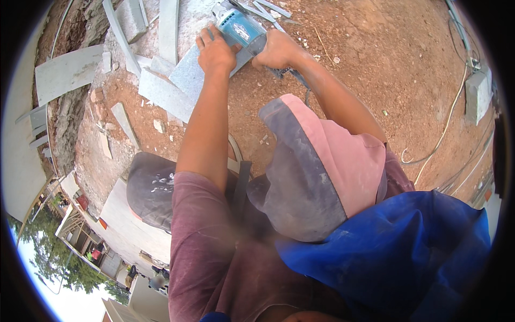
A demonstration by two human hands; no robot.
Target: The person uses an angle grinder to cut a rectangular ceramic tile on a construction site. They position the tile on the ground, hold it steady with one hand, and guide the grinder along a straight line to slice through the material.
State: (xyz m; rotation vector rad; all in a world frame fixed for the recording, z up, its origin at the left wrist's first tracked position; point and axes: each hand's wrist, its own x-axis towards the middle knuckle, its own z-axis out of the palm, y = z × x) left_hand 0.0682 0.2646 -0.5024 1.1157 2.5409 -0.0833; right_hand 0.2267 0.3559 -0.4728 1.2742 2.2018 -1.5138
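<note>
A teal angle grinder (240, 28) lies over a grey stone tile (189, 71) on the ground ahead of me. My right hand (280, 50) is closed around the grinder's dark rear body, and its cord trails down beside the wrist. The grinder's disc cannot be made out. Just left of the tool, my left hand (216, 55) rests on the tile with fingers spread. A lighter slab (163, 94) sits against the tile's near left side.
Several tile strips and offcuts (169, 29) litter the dusty ground at the far left. A curved pale slab (70, 73) leans farther left. Cables (448, 129) run along the right near a grey block (477, 95). Blue sheeting (397, 247) lies at my right side.
</note>
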